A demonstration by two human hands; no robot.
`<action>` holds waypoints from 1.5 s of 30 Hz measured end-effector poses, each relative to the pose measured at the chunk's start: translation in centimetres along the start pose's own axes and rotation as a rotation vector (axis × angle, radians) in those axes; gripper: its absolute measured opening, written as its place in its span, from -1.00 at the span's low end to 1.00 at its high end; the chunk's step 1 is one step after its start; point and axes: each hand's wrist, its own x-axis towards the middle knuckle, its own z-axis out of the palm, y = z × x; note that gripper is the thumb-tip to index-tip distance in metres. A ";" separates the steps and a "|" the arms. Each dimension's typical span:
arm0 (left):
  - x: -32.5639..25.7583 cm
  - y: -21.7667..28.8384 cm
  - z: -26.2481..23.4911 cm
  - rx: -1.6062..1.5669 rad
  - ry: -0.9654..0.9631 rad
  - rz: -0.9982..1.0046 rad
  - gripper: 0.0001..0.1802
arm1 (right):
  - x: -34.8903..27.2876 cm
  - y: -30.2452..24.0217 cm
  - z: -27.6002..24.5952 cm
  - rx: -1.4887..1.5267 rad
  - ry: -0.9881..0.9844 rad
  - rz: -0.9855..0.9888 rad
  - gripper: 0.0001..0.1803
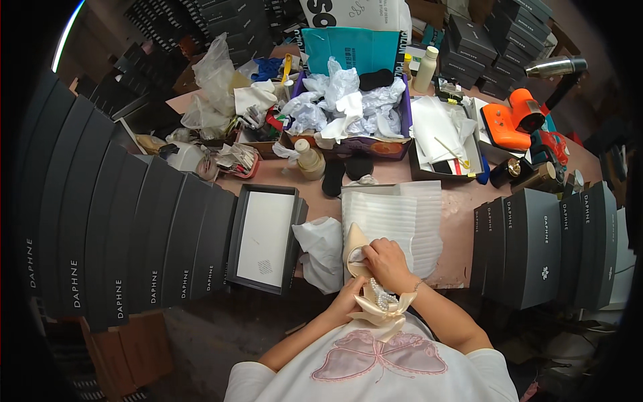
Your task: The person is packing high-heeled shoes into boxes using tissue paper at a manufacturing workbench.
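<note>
A cream pointed-toe shoe (355, 236) lies toe away from me over white ribbed foam sheets (418, 221). My left hand (347, 299) is closed around its heel end. My right hand (388, 264) is closed, fingertips pinched at the shoe's opening on what looks like a wad of white paper (358, 254). Strings of pearl-like beads (380, 295) and a large cream satin bow (387, 315) hang at the near end of the shoe, between my wrists. Part of the shoe is hidden behind my fingers.
Left of the foam lie crumpled white paper (320, 251) and an open dark shoebox (266, 231). Stacked dark boxes line the left (134, 228) and right (529, 244). Behind are a squeeze bottle (309, 161), a purple carton of crumpled paper (375, 146) and an orange device (504, 125).
</note>
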 end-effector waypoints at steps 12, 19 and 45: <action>1.8 -1.0 -4.2 -0.202 0.142 0.045 -0.52 | -1.2 5.4 -1.2 0.466 -0.079 0.569 -0.54; 2.7 0.2 -3.0 -0.037 0.087 0.035 -0.56 | 0.9 1.9 1.2 0.188 -0.140 0.154 -0.41; 6.6 7.9 -6.0 -0.168 -0.053 0.110 -0.12 | 6.4 -2.7 1.0 0.834 -0.280 0.314 -0.55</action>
